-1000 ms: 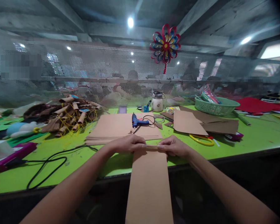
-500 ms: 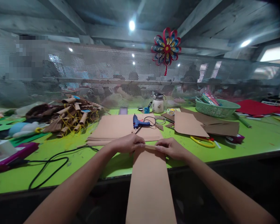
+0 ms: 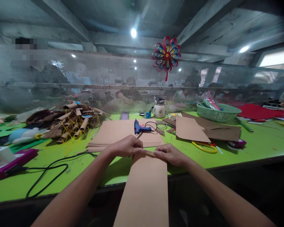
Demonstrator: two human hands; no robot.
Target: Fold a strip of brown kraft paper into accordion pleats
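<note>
A long strip of brown kraft paper (image 3: 145, 189) runs from the table's front edge down toward me. Its far end is folded or rolled over into a narrow edge. My left hand (image 3: 127, 146) pinches the left part of that edge, fingers curled and partly hidden beneath. At the right part, my right hand (image 3: 169, 154) grips with thumb and fingers closed. Just beyond my hands lies a stack of brown paper sheets (image 3: 113, 130), and a blue hot glue gun (image 3: 142, 127) with a black cord rests on it.
Rolled brown paper pieces with yellow string (image 3: 73, 123) are heaped at left, near a purple object (image 3: 14, 164) and a black cable (image 3: 49, 167). A jar-like bottle (image 3: 159, 108) stands behind. Loose brown sheets (image 3: 191, 128), yellow-handled scissors (image 3: 204, 147) and a green basket (image 3: 217, 113) are at right.
The near end of the paper strip has swung a little to the left. Both hands keep hold of its far edge, and the camera view has tilted slightly upward.
</note>
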